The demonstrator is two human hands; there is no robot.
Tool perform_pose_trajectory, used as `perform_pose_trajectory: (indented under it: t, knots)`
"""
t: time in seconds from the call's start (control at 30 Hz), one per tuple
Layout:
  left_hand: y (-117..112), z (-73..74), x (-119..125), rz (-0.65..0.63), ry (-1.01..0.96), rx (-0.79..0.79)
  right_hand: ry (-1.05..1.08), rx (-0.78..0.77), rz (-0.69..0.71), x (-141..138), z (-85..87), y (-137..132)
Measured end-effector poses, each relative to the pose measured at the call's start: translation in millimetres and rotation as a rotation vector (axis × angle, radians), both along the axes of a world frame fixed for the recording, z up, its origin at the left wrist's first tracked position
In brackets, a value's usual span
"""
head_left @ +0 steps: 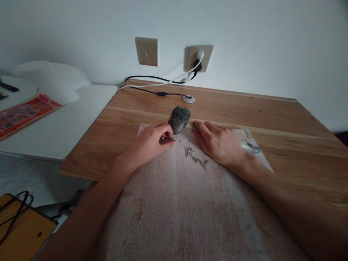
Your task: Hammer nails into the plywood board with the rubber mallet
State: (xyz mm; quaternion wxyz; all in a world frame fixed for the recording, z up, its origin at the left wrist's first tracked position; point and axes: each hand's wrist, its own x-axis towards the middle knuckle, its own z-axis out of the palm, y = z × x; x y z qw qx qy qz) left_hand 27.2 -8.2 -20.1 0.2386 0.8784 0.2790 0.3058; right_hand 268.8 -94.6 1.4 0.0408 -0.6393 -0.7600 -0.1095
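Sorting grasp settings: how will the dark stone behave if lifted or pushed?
The dark stone is probably heavy for its size, given its solid, rocky look. Its rounded sides suggest it could rock or tip if pushed. The dull, mottled surface should make it fairly unlikely to slip.

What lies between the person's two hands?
The head view shows a dark stone-like lump farther back and several small silvery fasteners nearer the camera.
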Motion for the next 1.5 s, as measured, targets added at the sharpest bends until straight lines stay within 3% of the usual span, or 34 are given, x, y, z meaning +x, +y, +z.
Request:
perform_pose_trajectory:
  t: [0.33,0.57,0.67,0.9,1.0,1.1,1.17,1.37,1.5]
  knots:
    - [3.5,-2.5,1.1,-0.026,-0.015,0.016,0.040,-0.014,0.004,2.9,0.1,0.8]
    - [5.0,-5.0,0.3,-0.039,0.006,-0.030,0.252,-0.343,0.142,20.5,21.8,17.5]
    - [4.3,-4.4,-0.1,-0.046,0.026,-0.016,0.365,-0.427,0.126,19.7,31.9,16.2]
    - [2.5,-2.3,0.7,-0.051,0.087,-0.010,0.495,-0.411,-0.144,8.0,47.0,-22.8]
    - [2.7,-3.8,0.3,-0.043,0.088,-0.026,0.728,-0.333,-0.183,1.9,54.2,-44.8]
    - [2.3,-5.2,-1.0,-0.007,0.078,-0.063,0.925,-0.399,-0.226,-8.4,61.3,-63.4]
    - [1.8,-5.4,-1.8,0.017,0.069,-0.085,0.899,-0.429,-0.237,-17.7,64.0,-71.2]
    - [1.9,-4.4,-1.3,0.013,0.032,-0.112,0.677,-0.213,-0.122,-44.3,54.5,-66.1]
    - [2.0,-5.3,-0.3,0.025,0.050,-0.111,0.628,-0.275,-0.157,-45.2,47.0,-59.4]
